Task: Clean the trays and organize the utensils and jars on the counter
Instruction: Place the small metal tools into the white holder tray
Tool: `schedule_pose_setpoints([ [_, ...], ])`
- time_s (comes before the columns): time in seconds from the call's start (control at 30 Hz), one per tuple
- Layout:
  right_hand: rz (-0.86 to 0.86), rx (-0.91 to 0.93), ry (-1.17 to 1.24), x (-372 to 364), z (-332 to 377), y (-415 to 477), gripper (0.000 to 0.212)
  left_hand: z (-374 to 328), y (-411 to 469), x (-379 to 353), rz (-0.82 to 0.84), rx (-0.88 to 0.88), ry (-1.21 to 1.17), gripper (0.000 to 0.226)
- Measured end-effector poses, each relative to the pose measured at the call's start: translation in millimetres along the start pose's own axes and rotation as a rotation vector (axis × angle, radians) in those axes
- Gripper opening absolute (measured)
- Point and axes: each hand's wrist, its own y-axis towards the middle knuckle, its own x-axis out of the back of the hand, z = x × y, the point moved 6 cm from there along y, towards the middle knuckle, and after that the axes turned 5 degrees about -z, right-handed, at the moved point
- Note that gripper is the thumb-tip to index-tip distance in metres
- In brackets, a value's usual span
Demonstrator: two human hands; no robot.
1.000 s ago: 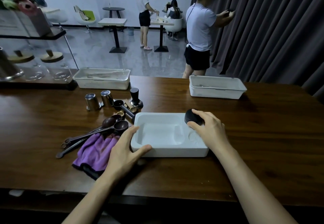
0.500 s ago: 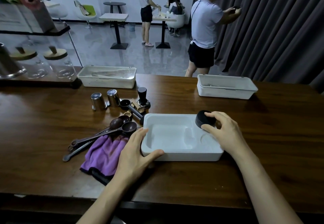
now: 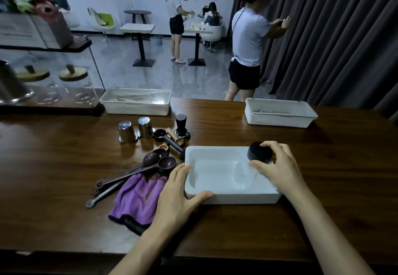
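On the dark wooden worktop [image 3: 64, 167], two glass jars [image 3: 79, 85] stand at the far left, near a lidded tray [image 3: 135, 104]. Two steel cups [image 3: 127, 131] stand behind a pile of spoons [image 3: 150, 162] and a purple cloth [image 3: 137, 197]. The left hand [image 3: 178, 197] lies flat with straight fingers against the left end of the white tray [image 3: 226, 195], thumb on its near rim. The right hand [image 3: 277, 169] grips a black puck [image 3: 257, 153] at the tray's far right corner. Another tray [image 3: 280, 113] sits behind.

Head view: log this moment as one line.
left grip: braces white tray near corner | right grip: holds black puck at tray's far-right | purple cloth: beside tray
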Motion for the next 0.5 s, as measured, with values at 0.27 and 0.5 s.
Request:
schedule_pose_setpoints([
  [0.27, -0.040, 0.260, 0.129, -20, 83, 18, 0.045, 2, 2, -1, 0.001, -0.004, 0.017, 0.098],
  [0.5, 0.183, 0.322, 0.196, -112, 161, 51, 0.047, 1, 1, -1, 0.020, 0.010, 0.011, 0.096],
])
